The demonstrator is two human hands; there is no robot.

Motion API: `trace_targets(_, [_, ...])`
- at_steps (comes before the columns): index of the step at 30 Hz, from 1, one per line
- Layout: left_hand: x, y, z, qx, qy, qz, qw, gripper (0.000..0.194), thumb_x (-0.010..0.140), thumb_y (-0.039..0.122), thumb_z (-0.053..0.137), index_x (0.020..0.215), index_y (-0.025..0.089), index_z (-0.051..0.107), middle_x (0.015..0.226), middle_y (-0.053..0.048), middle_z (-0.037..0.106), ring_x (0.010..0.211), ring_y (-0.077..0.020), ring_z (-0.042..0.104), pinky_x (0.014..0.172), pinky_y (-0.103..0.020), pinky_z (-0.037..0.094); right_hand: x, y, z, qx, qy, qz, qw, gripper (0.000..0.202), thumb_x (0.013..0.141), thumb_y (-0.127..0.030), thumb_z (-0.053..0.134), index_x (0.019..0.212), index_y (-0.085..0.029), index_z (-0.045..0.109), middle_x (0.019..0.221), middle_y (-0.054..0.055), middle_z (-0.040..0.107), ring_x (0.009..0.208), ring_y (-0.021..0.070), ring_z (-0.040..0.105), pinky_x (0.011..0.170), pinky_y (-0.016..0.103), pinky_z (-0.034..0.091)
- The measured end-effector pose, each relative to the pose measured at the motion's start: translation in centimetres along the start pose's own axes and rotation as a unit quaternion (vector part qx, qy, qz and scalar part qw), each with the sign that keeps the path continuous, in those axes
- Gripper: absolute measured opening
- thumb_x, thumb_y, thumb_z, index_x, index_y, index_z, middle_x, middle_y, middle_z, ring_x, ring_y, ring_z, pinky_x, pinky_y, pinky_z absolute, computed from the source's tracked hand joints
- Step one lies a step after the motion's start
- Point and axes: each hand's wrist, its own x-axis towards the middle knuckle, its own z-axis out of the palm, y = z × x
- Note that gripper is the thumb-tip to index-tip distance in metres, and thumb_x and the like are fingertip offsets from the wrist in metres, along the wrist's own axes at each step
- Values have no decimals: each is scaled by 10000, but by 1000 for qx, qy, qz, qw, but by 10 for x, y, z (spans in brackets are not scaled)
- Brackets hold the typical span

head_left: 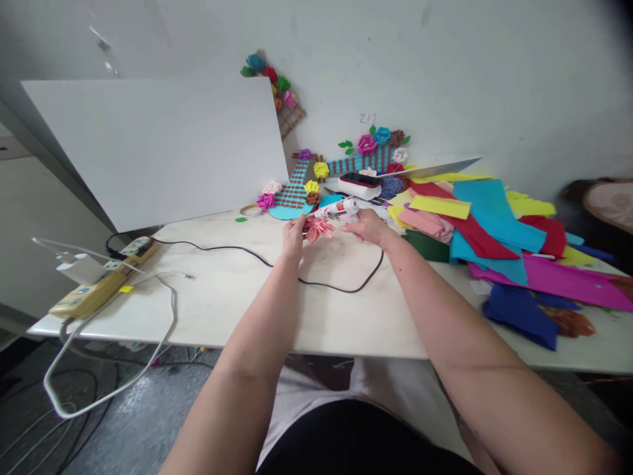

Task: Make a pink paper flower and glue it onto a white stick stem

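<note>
Over the middle of the table, my left hand (294, 235) is closed on a pink paper flower (318, 228) with loose petals. My right hand (366, 226) grips a white hot glue gun (341, 208), its nozzle pointing left above the flower. A black cord (341, 289) loops from below my right hand across the table to the left. Behind the hands lies a turquoise, guitar-shaped craft piece (294, 191) with brown strips and paper flowers along its edges.
Crepe paper sheets in several colours (494, 224) are heaped on the right. A yellow power strip (106, 277) with a white charger (82, 269) lies at the left edge. A white board (158, 148) leans on the wall. A phone (361, 179) rests on a white box (360, 190).
</note>
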Motion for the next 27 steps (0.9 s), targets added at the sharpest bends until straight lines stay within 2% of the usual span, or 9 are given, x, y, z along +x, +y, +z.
trace_targets(11, [2, -1, 0, -7, 7, 3, 1000, 461, 691, 564, 638, 800, 121, 702, 706, -69, 671, 630, -146, 604, 557, -231, 443, 5, 7, 2, 3, -9, 10, 1000, 221, 650, -277, 616, 815, -133, 642, 421, -47, 475, 397, 122, 444, 437, 238, 356])
trace_targets(27, [0, 0, -1, -6, -2, 0, 1000, 496, 681, 579, 633, 852, 122, 717, 756, -80, 690, 651, -158, 618, 563, -242, 443, 4, 6, 0, 9, 6, -1, 1000, 132, 650, -246, 603, 733, -144, 592, 411, -58, 449, 385, 109, 430, 438, 235, 338])
